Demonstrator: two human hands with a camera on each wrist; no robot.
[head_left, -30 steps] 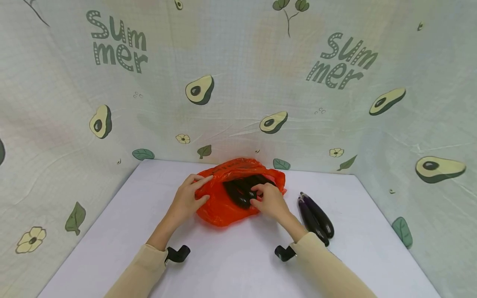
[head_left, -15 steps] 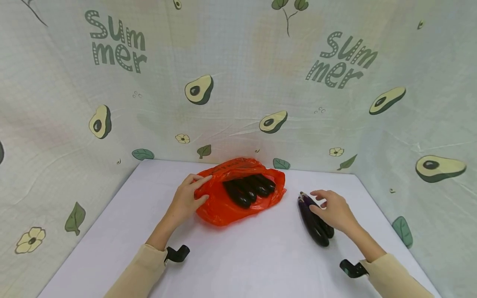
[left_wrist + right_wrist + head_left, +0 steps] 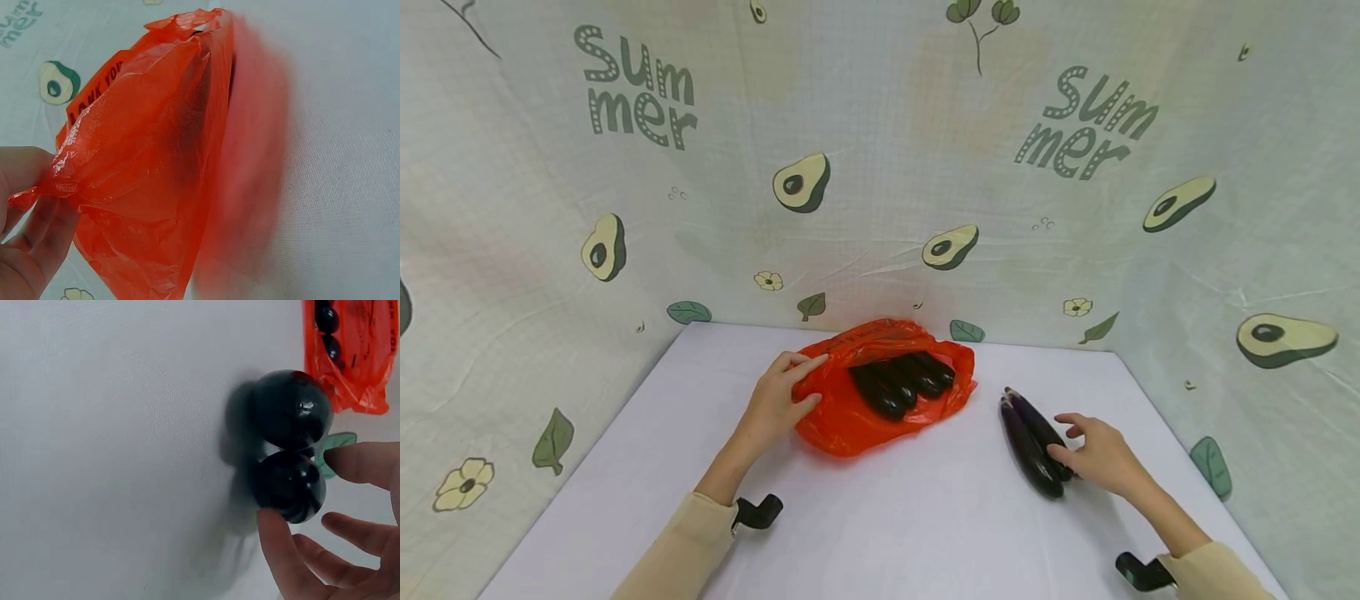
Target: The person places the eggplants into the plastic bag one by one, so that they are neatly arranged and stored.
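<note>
On the left, my left hand holds the side of a red plastic bag. The left wrist view shows thumb and fingers pinching a gathered corner of the bag. Several dark eggplants lie side by side in its mouth. To the right, two more eggplants lie together on the table: a left one and a right one. My right hand is at the right one's lower end, fingers spread. In the right wrist view a fingertip is right at the nearer eggplant, thumb apart from it.
A white table carries everything. Behind and at the sides hangs a pale cloth printed with avocados and leaves. Each wrist wears a black camera mount, such as the left one.
My right hand has gone from the eggplants in the bag to the pair on the right, then down along them toward their lower ends. My left hand has stayed on the bag.
</note>
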